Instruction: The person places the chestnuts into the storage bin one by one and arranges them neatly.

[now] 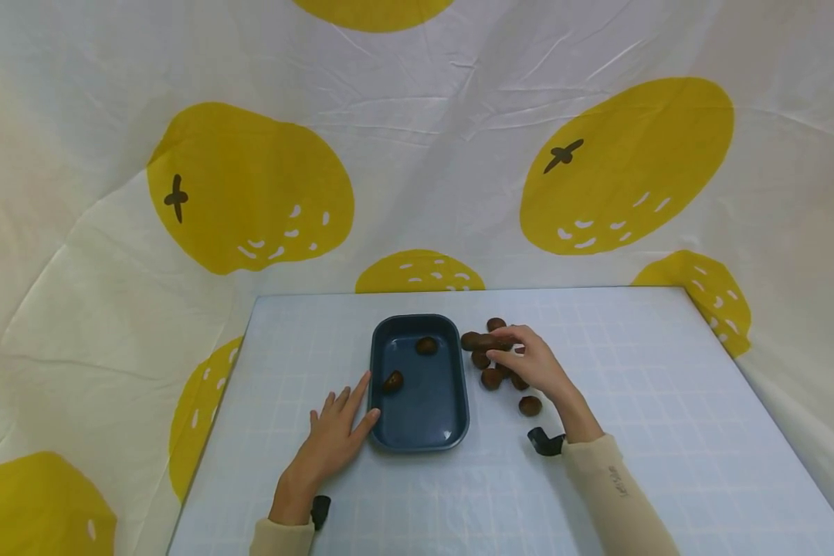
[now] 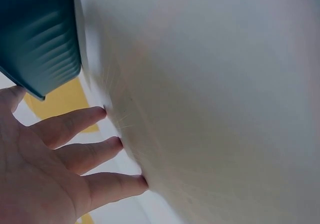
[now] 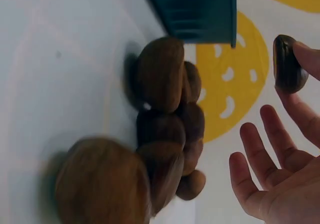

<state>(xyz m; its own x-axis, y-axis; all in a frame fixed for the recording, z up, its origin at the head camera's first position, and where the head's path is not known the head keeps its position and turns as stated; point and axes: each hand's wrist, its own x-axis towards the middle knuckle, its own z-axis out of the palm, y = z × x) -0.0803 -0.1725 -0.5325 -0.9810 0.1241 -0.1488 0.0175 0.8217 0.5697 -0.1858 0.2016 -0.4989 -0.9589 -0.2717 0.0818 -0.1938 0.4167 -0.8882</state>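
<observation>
A dark blue tray [image 1: 420,421] holds two brown chestnuts, one [image 1: 427,345] near its back and one [image 1: 392,381] by its left wall. My left hand [image 1: 333,440] has its fingers spread, with fingertips at the tray's left rim; in the left wrist view the hand [image 2: 45,169] is beside the tray [image 2: 40,34], other fingertips on the table. In the right wrist view my right hand [image 3: 290,184] pinches a dark chestnut [image 3: 289,64] between thumb and index finger, raised off the table. That hand [image 1: 538,367] is above a pile of chestnuts [image 1: 491,378] right of the tray.
A single chestnut [image 1: 530,405] lies nearer the front of the pile. Black straps with small devices [image 1: 546,442] are on both wrists. A white cloth with yellow fruit shapes [image 1: 250,185] hangs behind the pale checked table [image 1: 639,386].
</observation>
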